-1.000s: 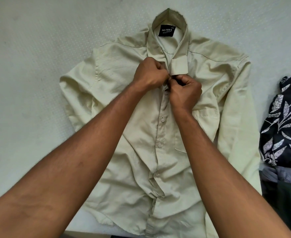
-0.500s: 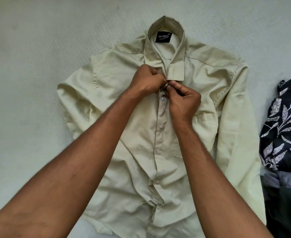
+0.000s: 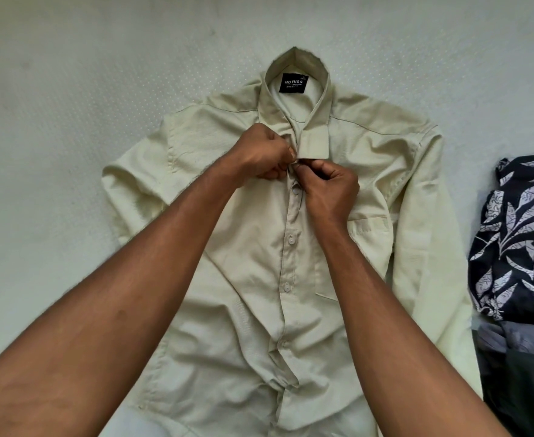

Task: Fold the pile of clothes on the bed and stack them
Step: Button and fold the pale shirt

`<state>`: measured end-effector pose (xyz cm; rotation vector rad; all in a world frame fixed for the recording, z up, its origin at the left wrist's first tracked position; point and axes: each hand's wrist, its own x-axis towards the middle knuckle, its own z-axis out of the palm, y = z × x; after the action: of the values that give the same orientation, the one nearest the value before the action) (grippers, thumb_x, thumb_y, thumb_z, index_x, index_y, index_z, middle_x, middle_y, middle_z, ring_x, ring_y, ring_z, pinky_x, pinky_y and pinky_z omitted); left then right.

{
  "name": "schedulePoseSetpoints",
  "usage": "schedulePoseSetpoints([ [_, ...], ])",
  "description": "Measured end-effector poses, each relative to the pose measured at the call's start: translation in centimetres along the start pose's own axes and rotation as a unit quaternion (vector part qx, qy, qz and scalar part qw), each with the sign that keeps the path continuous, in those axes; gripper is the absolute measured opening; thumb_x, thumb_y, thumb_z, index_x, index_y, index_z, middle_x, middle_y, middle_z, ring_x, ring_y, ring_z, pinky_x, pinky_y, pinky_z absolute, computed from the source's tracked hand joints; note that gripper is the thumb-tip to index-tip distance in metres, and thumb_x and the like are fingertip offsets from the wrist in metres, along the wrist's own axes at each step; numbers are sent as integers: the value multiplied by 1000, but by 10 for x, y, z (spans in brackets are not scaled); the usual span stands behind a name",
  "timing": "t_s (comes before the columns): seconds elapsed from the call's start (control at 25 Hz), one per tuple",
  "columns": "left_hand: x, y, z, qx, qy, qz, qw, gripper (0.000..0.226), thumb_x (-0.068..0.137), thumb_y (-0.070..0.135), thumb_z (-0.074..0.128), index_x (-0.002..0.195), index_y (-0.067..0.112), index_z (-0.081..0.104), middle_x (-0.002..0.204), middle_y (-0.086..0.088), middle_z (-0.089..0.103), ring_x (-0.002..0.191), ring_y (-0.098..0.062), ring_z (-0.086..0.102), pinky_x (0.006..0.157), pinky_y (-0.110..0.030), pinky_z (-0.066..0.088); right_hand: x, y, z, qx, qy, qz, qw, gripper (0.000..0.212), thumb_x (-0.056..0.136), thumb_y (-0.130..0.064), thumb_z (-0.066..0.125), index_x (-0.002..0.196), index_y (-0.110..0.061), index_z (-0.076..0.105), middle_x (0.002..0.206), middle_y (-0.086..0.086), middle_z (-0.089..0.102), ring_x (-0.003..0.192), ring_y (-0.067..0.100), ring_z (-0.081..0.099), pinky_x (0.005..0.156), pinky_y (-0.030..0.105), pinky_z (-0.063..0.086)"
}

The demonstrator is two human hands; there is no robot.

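Observation:
A pale cream long-sleeved shirt point(image 3: 246, 279) lies face up on the bed, collar at the top with a black label inside. Several buttons down its front are fastened. My left hand point(image 3: 264, 152) pinches the shirt's front edge just under the collar. My right hand point(image 3: 330, 187) pinches the opposite edge at the same spot, fingertips almost meeting the left hand's. The top button is hidden under my fingers. A dark floral garment point(image 3: 521, 238) lies at the right edge on top of grey and dark green clothes point(image 3: 518, 357).
The bed's pale dotted sheet point(image 3: 70, 121) stretches to the left and above the shirt. The shirt's right sleeve point(image 3: 429, 263) runs down close beside the pile of other clothes.
Both hands stay pinched at the placket under the collar. The button just below them has come into view, fastened. The view has shifted slightly so the shirt sits lower in frame.

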<state>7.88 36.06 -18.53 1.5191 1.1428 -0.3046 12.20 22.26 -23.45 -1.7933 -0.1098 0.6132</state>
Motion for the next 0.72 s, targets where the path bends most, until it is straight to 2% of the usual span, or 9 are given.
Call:
schedulePoseSetpoints([
  [0.12, -3, -7, 3, 39, 18, 54, 998, 17, 93, 10, 60, 83, 3, 72, 72, -10, 69, 64, -18, 68, 67, -32, 57, 1, 1, 5, -32, 10, -27, 999, 5, 79, -12, 81, 82, -8, 81, 69, -2, 74, 61, 3, 65, 60, 23, 49],
  [0.2, -8, -14, 6, 104, 34, 111, 988, 20, 91, 20, 62, 81, 9, 75, 72, -6, 72, 70, -18, 70, 70, -33, 56, 0, 1, 8, -57, 24, -39, 997, 4, 79, -14, 80, 81, -12, 82, 71, -5, 73, 63, 5, 65, 60, 24, 49],
  [0.36, -13, -23, 20, 185, 130, 179, 958, 18, 84, 33, 66, 80, 19, 77, 66, 5, 69, 67, -11, 66, 60, -26, 49, -1, 2, 10, -99, 38, -54, 993, 2, 78, -16, 78, 79, -15, 80, 72, -6, 72, 64, 7, 65, 59, 26, 48],
  [0.48, -6, -25, 24, 134, 153, 152, 967, 15, 86, 31, 68, 80, 22, 79, 64, 8, 69, 63, -8, 65, 59, -26, 48, 1, 4, 9, -88, 32, -43, 995, 9, 78, -18, 81, 86, -15, 82, 78, -7, 75, 70, 5, 68, 65, 26, 54],
  [0.6, -1, -27, 19, 67, 113, 105, 986, 23, 81, 34, 64, 74, 15, 75, 66, -5, 70, 67, -27, 68, 69, -43, 57, -5, 2, 5, -46, 20, -33, 998, 21, 79, -15, 86, 100, -11, 81, 89, -6, 78, 80, -3, 71, 75, 14, 55],
  [0.64, 0, -28, 16, 41, 95, 98, 990, 26, 81, 35, 63, 72, 13, 73, 67, -8, 70, 68, -31, 68, 71, -45, 58, -8, 1, 4, -28, 15, -32, 999, 24, 80, -14, 86, 103, -9, 80, 92, -4, 79, 83, -3, 72, 76, 13, 55],
  [0.72, -1, -26, 12, -31, 59, 79, 995, 27, 87, 33, 66, 71, 13, 71, 65, -9, 65, 61, -26, 60, 66, -35, 52, -12, -1, 4, 4, 9, -33, 999, 28, 79, -11, 86, 106, -6, 79, 94, -1, 79, 86, 0, 74, 77, 14, 56],
])
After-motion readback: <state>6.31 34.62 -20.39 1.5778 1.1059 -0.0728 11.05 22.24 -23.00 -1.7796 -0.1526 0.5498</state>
